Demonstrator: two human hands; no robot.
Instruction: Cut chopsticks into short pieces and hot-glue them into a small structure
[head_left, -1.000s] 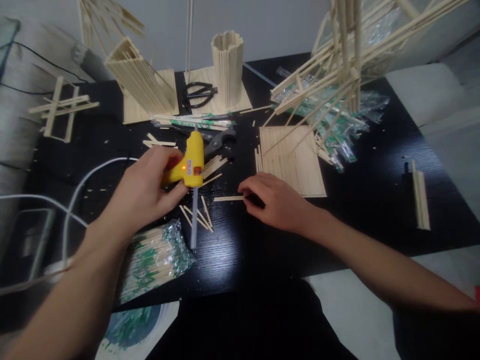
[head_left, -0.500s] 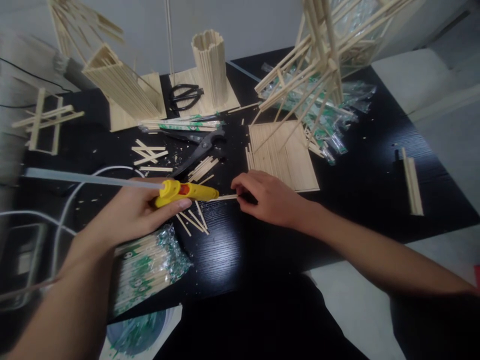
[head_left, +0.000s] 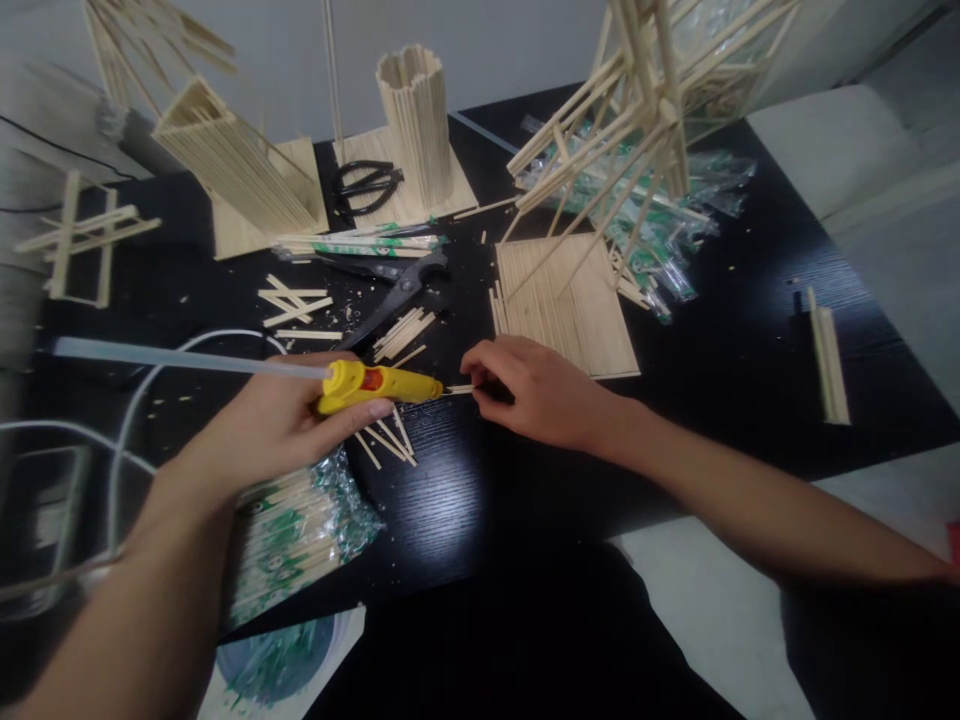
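My left hand (head_left: 300,415) is wrapped round a yellow hot glue gun (head_left: 379,384), with a long translucent glue stick (head_left: 187,356) jutting from its rear. The gun's nozzle points right, at the thin wooden sticks (head_left: 460,389) pinched between the fingertips of my right hand (head_left: 525,390). The right fingers hide the other end of these sticks. Just below the gun lie several loose cut sticks (head_left: 388,440). A small bundle of short sticks (head_left: 405,333) rests above it, beside dark pliers (head_left: 397,292). Behind my right hand is a flat panel of sticks (head_left: 574,310).
A hollow stick tower (head_left: 416,130) and a slanted box of sticks (head_left: 232,165) stand at the back. An open stick frame (head_left: 637,110) rises at the right. Black-handled scissors (head_left: 367,188), wrapped chopsticks (head_left: 296,530) and a white cable (head_left: 120,470) lie on the black table (head_left: 712,400).
The glue gun has shifted slightly right, its nozzle closer along the sticks toward my right fingers. My right hand stays nearly in place. The view has tilted a little.
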